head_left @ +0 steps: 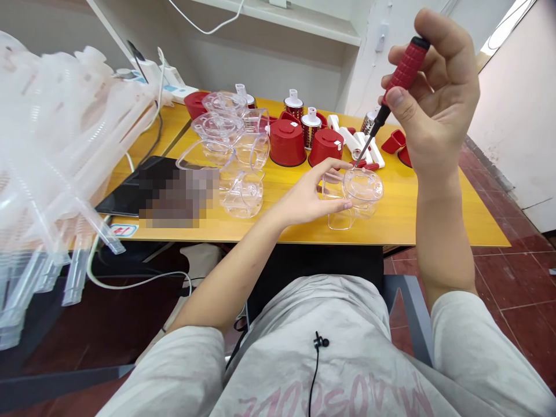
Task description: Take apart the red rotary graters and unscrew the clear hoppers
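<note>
My right hand is raised at the upper right, its fingers closed round the red grip of a screwdriver. The thin shaft slants down to the left, and its tip meets the far rim of a clear plastic housing on the table. Fingers and thumb of my left hand are closed on the left side of that housing. Whether a screw sits at the tip is too small to see.
Several clear housings stand left of my hands. Behind are red plastic bases, metal drums with white tops and white handles. A dark tablet lies left on the yellow table, beside a pile of translucent tubes.
</note>
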Motion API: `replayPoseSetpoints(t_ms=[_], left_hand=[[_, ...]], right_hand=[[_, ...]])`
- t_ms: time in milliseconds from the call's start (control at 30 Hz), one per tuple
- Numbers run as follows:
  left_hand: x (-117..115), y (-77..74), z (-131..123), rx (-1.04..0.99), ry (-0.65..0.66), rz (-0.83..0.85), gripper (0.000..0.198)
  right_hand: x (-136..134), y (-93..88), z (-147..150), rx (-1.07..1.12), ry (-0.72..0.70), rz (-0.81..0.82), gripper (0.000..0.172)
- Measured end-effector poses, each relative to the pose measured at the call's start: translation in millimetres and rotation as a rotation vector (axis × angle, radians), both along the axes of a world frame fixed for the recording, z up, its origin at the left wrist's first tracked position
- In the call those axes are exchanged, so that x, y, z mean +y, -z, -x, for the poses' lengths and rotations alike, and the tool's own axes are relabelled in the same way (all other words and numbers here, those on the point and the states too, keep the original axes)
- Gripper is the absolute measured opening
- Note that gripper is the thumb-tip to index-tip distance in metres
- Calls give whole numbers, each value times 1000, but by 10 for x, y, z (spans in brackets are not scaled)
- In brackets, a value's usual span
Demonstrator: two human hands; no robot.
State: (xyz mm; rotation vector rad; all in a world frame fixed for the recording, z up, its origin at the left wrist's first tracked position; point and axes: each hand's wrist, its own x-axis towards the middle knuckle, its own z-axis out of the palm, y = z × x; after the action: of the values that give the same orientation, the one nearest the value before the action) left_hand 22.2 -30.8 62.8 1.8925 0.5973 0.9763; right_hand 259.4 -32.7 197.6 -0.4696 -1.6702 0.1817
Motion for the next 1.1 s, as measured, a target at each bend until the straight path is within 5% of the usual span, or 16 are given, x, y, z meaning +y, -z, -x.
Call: replayPoseSetpoints(t_ms=[167,267,467,700,833,967,1100], left_hand=[[3,-160,227,91,16,-29,78],[27,-232,387,153,33,29,78],[44,-242,458,160,28,72,76],[8,-234,376,136,-8,37,88],[65,-165,354,64,9,41,99],[243,-11,250,-154,-217,171,91],[465,243,166,-86,-383,213,53]], right_hand=[[322,14,-305,-40,-34,-195,57],[465,178,-418,49,-14,-209,59],[700,958,-483,300,130,190,88],[936,1781,-567,437,174,580,96],[973,2021,-579,491,195,669,76],[939,2102,-541,495,216,732,47],[869,2072,-485,472,238,743,47]])
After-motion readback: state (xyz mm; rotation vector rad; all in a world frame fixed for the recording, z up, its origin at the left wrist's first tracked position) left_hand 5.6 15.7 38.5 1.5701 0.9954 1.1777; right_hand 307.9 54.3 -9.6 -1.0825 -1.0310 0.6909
